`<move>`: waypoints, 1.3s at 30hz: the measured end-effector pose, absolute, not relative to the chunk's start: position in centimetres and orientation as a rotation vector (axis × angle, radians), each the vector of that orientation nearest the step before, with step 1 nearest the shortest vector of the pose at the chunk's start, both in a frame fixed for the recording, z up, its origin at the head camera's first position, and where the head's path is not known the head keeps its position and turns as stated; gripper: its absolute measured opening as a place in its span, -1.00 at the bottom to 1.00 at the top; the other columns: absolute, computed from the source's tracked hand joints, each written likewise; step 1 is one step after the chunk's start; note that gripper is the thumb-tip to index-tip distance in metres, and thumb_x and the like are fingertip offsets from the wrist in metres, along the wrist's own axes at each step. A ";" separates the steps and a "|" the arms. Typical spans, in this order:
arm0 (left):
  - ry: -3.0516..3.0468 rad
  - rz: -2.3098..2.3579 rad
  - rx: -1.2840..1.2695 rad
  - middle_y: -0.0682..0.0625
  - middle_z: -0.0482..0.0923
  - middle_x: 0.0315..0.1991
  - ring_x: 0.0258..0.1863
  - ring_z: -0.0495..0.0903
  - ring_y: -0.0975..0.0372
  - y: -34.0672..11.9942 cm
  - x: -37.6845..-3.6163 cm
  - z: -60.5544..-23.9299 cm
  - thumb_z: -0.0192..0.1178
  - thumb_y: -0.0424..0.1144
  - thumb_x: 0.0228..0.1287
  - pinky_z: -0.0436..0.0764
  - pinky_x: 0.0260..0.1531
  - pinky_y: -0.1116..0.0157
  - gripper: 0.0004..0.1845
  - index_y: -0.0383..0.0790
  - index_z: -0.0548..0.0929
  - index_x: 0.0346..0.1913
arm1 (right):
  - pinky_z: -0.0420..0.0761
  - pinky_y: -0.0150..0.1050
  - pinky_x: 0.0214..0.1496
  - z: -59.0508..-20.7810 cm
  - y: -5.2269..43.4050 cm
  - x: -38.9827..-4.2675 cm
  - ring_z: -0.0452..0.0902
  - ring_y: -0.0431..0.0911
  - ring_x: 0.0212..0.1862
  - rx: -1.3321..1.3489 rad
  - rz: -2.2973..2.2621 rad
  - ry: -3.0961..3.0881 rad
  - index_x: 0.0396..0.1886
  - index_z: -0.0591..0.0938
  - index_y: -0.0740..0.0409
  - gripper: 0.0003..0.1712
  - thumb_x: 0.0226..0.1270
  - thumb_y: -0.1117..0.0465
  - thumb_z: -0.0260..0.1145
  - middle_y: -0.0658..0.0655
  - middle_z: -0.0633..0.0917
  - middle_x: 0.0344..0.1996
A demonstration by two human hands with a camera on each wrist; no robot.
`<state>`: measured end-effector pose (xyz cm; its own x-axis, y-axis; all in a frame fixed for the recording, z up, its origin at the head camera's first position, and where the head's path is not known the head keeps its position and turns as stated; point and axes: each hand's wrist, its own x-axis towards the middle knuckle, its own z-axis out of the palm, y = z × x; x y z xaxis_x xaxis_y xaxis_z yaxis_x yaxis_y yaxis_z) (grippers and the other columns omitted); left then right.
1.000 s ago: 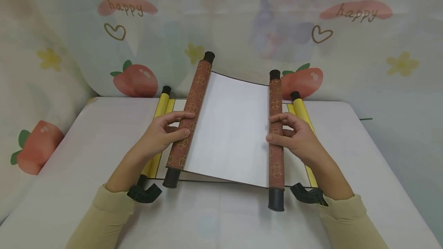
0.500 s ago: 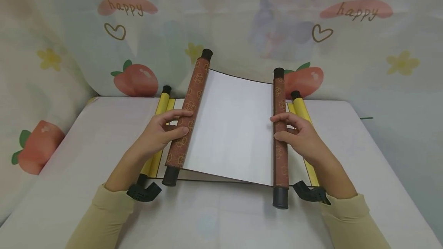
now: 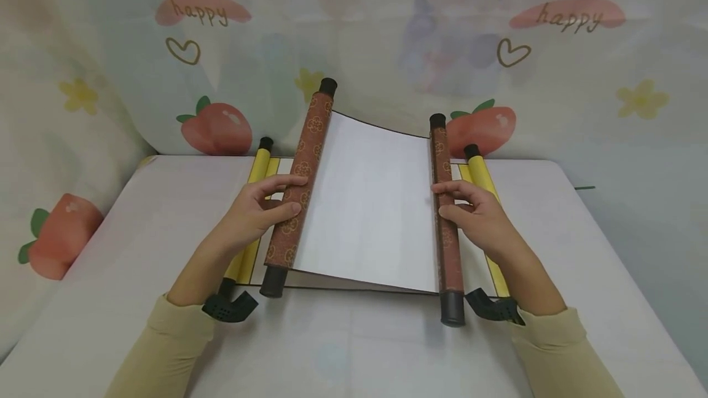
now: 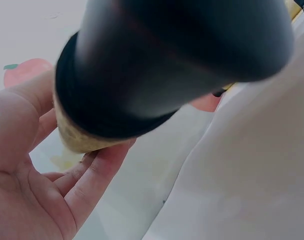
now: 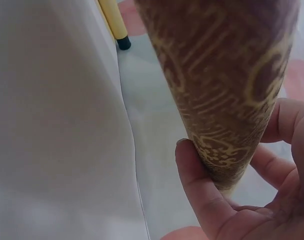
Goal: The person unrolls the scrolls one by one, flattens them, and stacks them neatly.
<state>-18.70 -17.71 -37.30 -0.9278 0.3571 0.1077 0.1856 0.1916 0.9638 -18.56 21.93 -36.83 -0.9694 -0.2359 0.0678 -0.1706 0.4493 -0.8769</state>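
Right roller [image 3: 445, 220] has drifted slightly left since a moment ago, narrowing the open white sheet [image 3: 370, 201]. Both hands, left hand [image 3: 260, 210] and right hand [image 3: 478, 217], stay curled around the brown scroll's rollers above the yellow scroll [image 3: 255, 171] on the counter [image 3: 138, 232]; rolling-up appears underway.

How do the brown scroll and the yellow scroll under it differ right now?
The brown scroll is held up off the table, one roller in the left hand, one in the right hand; the yellow scroll lies flat beneath, untouched. Brown rollers are patterned, yellow plain. Both have black end caps.
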 end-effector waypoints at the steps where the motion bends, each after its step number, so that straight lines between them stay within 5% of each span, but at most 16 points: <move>1: 2.315 1.841 0.531 -0.09 0.41 0.28 -0.05 0.66 0.00 -17.7 -18.7 -37.3 0.27 -0.33 0.35 0.72 -0.18 0.20 -0.54 -0.13 0.53 0.29 | 0.55 -0.43 -0.13 -36.8 21.9 -18.6 0.46 -0.07 0.00 -0.370 -1.572 2.618 0.27 0.52 0.21 -0.58 0.45 0.33 0.16 0.23 0.48 0.17; 12: 2.332 1.832 0.547 -0.06 0.42 0.29 -0.03 0.65 0.02 -18.0 -18.6 -37.0 0.27 -0.31 0.36 0.70 -0.15 0.25 -0.54 -0.12 0.53 0.30 | 0.56 -0.34 -0.31 -36.8 21.8 -18.5 0.48 -0.10 -0.22 -0.302 -1.601 2.541 0.30 0.47 0.14 -0.40 0.30 0.20 0.43 0.18 0.42 0.16; 24: 2.347 1.819 0.527 -0.03 0.42 0.31 0.02 0.65 0.05 -18.5 -18.7 -37.1 0.27 -0.29 0.38 0.69 -0.13 0.28 -0.54 -0.09 0.53 0.31 | 0.56 -0.34 -0.11 -36.4 22.3 -18.5 0.40 0.06 0.02 -0.295 -1.544 2.573 0.37 0.43 0.07 -0.41 0.35 0.39 0.15 0.25 0.41 0.22; 32: 2.367 1.804 0.521 -0.03 0.42 0.29 0.01 0.65 0.02 -18.6 -18.8 -37.3 0.27 -0.27 0.37 0.69 -0.14 0.28 -0.53 -0.07 0.53 0.32 | 0.57 -0.35 -0.17 -36.4 22.2 -18.5 0.44 0.01 -0.07 -0.309 -1.557 2.598 0.33 0.46 0.11 -0.45 0.34 0.40 0.17 0.24 0.43 0.19; 39: 2.351 1.810 0.510 -0.04 0.42 0.31 0.04 0.64 0.02 -18.5 -18.7 -37.1 0.27 -0.28 0.37 0.69 -0.13 0.28 -0.53 -0.08 0.52 0.32 | 0.61 -0.30 -0.24 -36.8 22.3 -18.6 0.48 -0.01 -0.16 -0.319 -1.548 2.604 0.30 0.45 0.10 -0.46 0.36 0.21 0.36 0.23 0.44 0.09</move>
